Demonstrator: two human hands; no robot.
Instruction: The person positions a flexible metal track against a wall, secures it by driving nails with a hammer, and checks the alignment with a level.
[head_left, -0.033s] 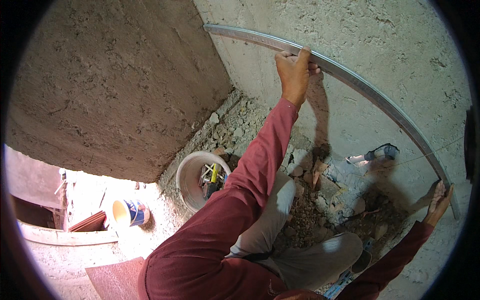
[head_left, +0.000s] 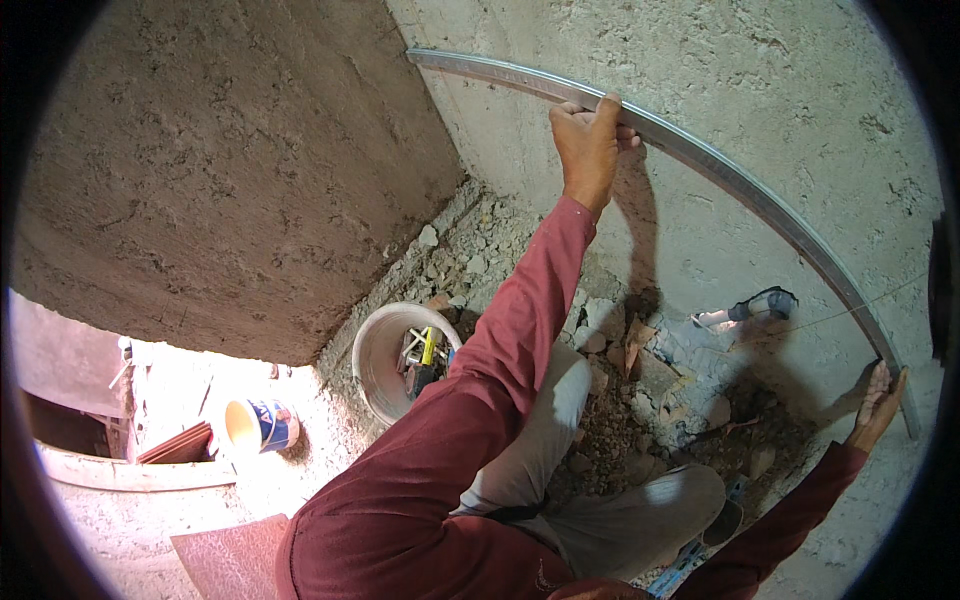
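A long grey metal profile [head_left: 720, 165] lies against the rough plastered wall [head_left: 760, 60], its far left end close to the corner. My left hand [head_left: 590, 145] grips it left of its middle, thumb on the upper edge and fingers curled below. Near the profile's right end, my right hand [head_left: 876, 408] holds it with the fingers on one side and the thumb on the other. A taut thin string [head_left: 895, 292] crosses the profile just above that hand. Below the profile, a pipe end [head_left: 770, 303] with dark wrapping sticks out of the wall.
Broken rubble [head_left: 640, 400] covers the ground by my knees. A pale bucket [head_left: 368, 360] with tools, including a yellow one, stands left of my arm. Farther left are a blue-and-white pail [head_left: 262, 425] and reddish-brown strips [head_left: 178, 442]. A large concrete face [head_left: 230, 170] rises at upper left.
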